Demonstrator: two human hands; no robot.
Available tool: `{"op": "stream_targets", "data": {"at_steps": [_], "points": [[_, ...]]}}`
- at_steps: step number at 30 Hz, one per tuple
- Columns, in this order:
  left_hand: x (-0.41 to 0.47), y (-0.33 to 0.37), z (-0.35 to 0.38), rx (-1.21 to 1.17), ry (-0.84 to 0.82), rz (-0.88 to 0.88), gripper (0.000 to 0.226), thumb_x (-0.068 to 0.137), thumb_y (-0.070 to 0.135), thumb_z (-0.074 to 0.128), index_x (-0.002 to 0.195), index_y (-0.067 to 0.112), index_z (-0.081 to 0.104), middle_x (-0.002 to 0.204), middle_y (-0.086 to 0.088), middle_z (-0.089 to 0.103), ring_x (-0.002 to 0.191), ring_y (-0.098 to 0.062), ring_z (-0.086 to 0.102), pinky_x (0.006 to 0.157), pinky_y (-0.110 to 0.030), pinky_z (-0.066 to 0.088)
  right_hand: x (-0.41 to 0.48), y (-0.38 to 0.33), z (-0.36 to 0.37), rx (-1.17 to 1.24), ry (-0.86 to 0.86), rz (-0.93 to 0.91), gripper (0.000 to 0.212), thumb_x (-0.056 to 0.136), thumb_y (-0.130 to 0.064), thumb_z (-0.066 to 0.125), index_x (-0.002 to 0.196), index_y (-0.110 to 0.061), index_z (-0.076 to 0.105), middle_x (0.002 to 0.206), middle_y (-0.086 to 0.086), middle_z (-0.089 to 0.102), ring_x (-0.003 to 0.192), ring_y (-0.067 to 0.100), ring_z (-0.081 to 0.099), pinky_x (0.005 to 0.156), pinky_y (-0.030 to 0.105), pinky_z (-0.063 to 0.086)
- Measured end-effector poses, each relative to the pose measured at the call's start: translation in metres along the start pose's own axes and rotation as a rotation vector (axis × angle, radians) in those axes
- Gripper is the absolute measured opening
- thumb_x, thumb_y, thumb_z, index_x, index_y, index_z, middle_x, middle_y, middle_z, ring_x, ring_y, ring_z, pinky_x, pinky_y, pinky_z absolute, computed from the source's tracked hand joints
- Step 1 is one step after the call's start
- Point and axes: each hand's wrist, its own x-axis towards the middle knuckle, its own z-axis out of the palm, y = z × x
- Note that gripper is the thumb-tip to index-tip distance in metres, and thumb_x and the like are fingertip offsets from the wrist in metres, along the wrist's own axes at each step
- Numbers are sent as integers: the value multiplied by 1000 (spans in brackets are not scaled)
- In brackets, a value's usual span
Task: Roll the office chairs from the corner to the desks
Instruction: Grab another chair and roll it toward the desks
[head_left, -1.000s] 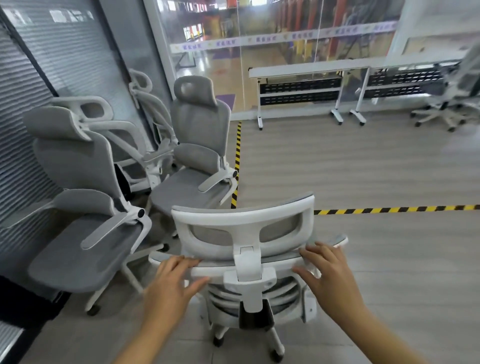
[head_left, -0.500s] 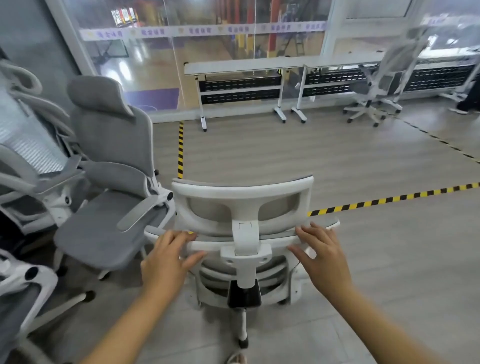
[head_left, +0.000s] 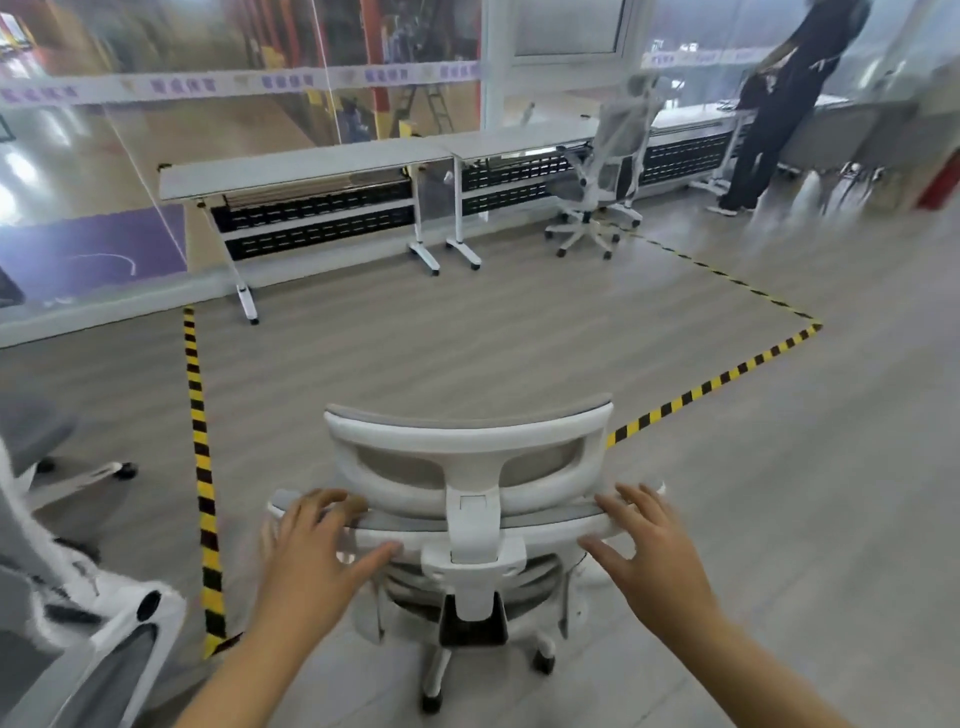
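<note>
A white-framed office chair (head_left: 467, 457) with grey mesh stands right in front of me, its back toward me. My left hand (head_left: 317, 556) holds the left end of the backrest's top rim, fingers over the top and thumb against the rear. My right hand (head_left: 649, 551) holds the right end the same way. Two white desks (head_left: 296, 166) stand ahead along the glass wall. Another white office chair (head_left: 608, 171) is parked at the right desk.
Yellow-black floor tape (head_left: 200, 457) runs on my left and another strip (head_left: 717, 384) crosses on the right. Parts of grey chairs (head_left: 78, 613) crowd the lower left. A person in dark clothes (head_left: 779, 104) stands at the far right desks. Open floor lies between me and the desks.
The chair and my view have swung right, away from the corner chairs, and toward the desks. Both hands stay on the backrest's top rim.
</note>
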Motion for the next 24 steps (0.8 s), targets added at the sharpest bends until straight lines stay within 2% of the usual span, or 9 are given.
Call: {"op": "stream_targets", "data": {"at_steps": [2,5,9,13,18,22,24], "points": [[53,0,11,-66,-25,4,63,63,89,51,98,38,62,106,16,56,105,-13,52,88,-35,44,36,18,7,31,36,-7,59,78,-58,62,124,-22,65,131,-2,59,137,19,36,106,44,42],[121,9,30,-121,-57,26,48,62,71,67,94,35,62,97,17,53,95,-10,51,74,-24,41,93,42,14,39,108,-63,57,79,-63,58,113,-19,72,114,-5,67,127,26,49,97,45,48],[204,40,59,-154,-78,12,42,62,69,68,90,39,59,95,16,51,92,-7,49,71,-27,42,181,77,5,102,57,19,54,73,-54,66,116,-21,71,117,-9,64,133,22,44,101,45,46],[292,78,98,-214,-21,-27,42,60,72,65,88,42,58,99,21,50,97,0,46,73,-30,45,291,122,-2,117,-12,33,58,72,-54,65,120,-23,68,124,-11,60,137,16,36,107,43,41],[417,103,145,-208,63,-26,44,62,73,63,93,41,58,102,28,46,99,-8,47,70,-31,45,434,165,4,136,-28,30,57,72,-47,72,122,-21,66,121,-21,52,138,10,33,110,37,36],[528,111,182,-171,142,2,48,66,74,59,97,37,59,101,22,45,102,-9,45,72,-34,47,552,189,16,163,-4,33,56,74,-39,78,126,-22,64,125,-19,50,139,7,31,111,35,34],[583,115,199,-166,174,16,49,67,72,59,98,33,61,101,19,45,102,-10,44,73,-34,46,609,198,21,119,-20,15,57,78,-42,76,130,-24,60,131,-16,51,140,8,29,111,34,33]]}}
